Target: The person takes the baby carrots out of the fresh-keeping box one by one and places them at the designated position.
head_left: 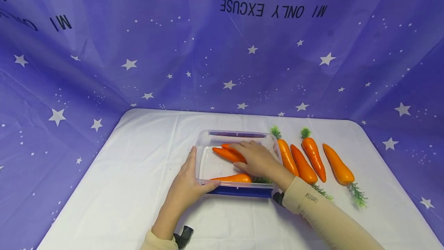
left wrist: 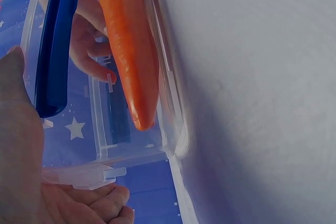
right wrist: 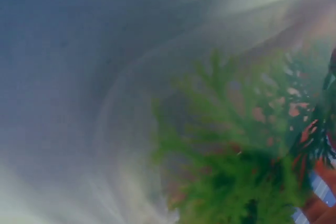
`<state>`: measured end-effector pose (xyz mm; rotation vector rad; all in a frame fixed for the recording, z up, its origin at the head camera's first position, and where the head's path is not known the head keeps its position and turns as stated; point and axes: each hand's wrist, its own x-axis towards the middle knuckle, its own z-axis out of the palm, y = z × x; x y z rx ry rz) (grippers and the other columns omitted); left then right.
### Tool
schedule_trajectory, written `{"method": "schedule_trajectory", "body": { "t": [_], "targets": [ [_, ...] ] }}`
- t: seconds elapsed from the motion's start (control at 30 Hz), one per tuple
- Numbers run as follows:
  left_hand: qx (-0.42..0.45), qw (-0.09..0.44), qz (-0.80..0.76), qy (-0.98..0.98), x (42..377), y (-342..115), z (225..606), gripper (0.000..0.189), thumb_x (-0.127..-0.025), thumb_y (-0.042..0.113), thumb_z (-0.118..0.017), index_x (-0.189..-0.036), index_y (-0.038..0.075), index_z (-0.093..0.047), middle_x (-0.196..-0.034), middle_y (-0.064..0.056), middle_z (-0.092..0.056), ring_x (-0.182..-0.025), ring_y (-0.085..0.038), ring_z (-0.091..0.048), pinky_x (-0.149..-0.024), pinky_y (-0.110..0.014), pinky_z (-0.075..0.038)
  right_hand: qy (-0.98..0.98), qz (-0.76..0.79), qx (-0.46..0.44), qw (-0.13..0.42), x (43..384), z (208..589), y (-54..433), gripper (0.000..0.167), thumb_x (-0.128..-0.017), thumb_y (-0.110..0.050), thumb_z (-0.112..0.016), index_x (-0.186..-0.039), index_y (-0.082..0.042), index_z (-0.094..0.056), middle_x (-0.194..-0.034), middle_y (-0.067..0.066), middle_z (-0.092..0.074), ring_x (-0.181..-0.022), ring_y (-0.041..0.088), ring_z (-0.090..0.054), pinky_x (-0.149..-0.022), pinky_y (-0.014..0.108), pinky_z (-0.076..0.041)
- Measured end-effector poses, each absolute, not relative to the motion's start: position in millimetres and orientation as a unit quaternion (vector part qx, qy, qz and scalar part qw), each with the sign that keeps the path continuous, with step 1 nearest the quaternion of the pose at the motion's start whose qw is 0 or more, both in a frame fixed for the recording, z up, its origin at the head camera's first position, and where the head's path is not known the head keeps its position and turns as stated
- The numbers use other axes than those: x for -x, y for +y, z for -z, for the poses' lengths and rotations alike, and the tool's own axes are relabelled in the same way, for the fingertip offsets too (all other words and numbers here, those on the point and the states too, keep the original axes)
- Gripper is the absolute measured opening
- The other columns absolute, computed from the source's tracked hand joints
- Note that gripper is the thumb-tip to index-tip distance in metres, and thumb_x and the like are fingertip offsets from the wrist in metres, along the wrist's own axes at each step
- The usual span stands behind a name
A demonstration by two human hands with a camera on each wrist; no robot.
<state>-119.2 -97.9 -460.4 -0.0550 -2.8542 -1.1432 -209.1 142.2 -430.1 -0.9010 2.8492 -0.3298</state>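
A clear plastic container (head_left: 207, 164) with blue latches stands on the table. My left hand (head_left: 185, 180) grips its near left corner, thumb over the near rim and fingers along the left wall. Inside, one orange carrot (head_left: 232, 178) lies along the near wall; the left wrist view shows this carrot (left wrist: 128, 45) through the clear plastic. My right hand (head_left: 256, 158) reaches over the right wall into the container and grips a carrot (head_left: 227, 154). Another carrot tip (head_left: 226, 146) shows behind it, partly hidden by the fingers. Green leaves (right wrist: 226, 166) fill much of the right wrist view.
Several carrots lie right of the container: one beside its wall (head_left: 287, 157), a redder one (head_left: 303, 165), one with leaves at the back (head_left: 313, 157) and one furthest right (head_left: 338, 165). White cloth (head_left: 138, 157) covers the table. A purple starry curtain (head_left: 208, 68) surrounds it.
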Motion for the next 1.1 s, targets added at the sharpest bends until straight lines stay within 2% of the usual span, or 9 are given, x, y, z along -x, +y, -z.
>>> {"method": "schedule_trajectory", "body": {
  "t": [0.3, 0.4, 0.67, 0.97, 1.1],
  "targets": [
    [0.013, 0.031, 0.372, -0.927, 118.9, -98.3, 459.9, 0.132, -0.064, 0.079, -0.073, -0.161, 0.016, -0.009, -0.162, -0.012, -0.030, -0.143, -0.033, -0.041, -0.112, -0.054, -0.040, 0.938, 0.081, 0.329, 0.077, 211.3, 432.5, 142.0, 0.070, -0.090, -0.043, -0.071, -0.152, -0.032, -0.040, -0.140, 0.001, -0.056, -0.125, 0.030, -0.052, -0.107, 0.054, -0.040],
    [0.013, 0.031, 0.373, -0.927, 118.8, -98.3, 459.9, 0.133, -0.064, 0.080, -0.072, -0.161, 0.016, -0.008, -0.162, -0.012, -0.029, -0.143, -0.033, -0.041, -0.112, -0.054, -0.039, 0.936, 0.066, 0.334, 0.084, 211.6, 432.3, 140.9, 0.068, -0.091, -0.044, -0.070, -0.151, -0.032, -0.041, -0.140, 0.002, -0.057, -0.125, 0.031, -0.052, -0.105, 0.055, -0.041],
    [0.011, 0.028, 0.376, -0.926, 119.1, -98.1, 459.6, 0.132, -0.064, 0.079, -0.074, -0.161, 0.017, -0.008, -0.163, -0.011, -0.029, -0.143, -0.033, -0.041, -0.113, -0.054, -0.039, 0.926, 0.051, 0.358, 0.110, 213.8, 435.1, 138.9, 0.064, -0.093, -0.044, -0.067, -0.151, -0.034, -0.042, -0.154, 0.001, -0.047, -0.138, 0.038, -0.043, -0.109, 0.060, -0.038],
    [0.009, 0.023, 0.377, -0.926, 119.0, -97.8, 459.0, 0.132, -0.064, 0.078, -0.074, -0.161, 0.018, -0.008, -0.163, -0.011, -0.029, -0.143, -0.033, -0.041, -0.112, -0.055, -0.039, 0.919, 0.076, 0.368, 0.123, 215.1, 433.7, 137.8, 0.060, -0.095, -0.039, -0.066, -0.150, -0.033, -0.044, -0.154, 0.001, -0.046, -0.141, 0.043, -0.039, -0.112, 0.062, -0.034],
    [0.011, 0.026, 0.378, -0.925, 119.1, -98.3, 459.4, 0.133, -0.063, 0.079, -0.073, -0.161, 0.017, -0.008, -0.163, -0.011, -0.029, -0.142, -0.033, -0.041, -0.112, -0.054, -0.040, 0.921, 0.080, 0.365, 0.112, 215.9, 434.3, 137.7, 0.062, -0.094, -0.037, -0.066, -0.151, -0.032, -0.043, -0.142, 0.004, -0.056, -0.128, 0.034, -0.049, -0.106, 0.054, -0.041]
  ]
}}
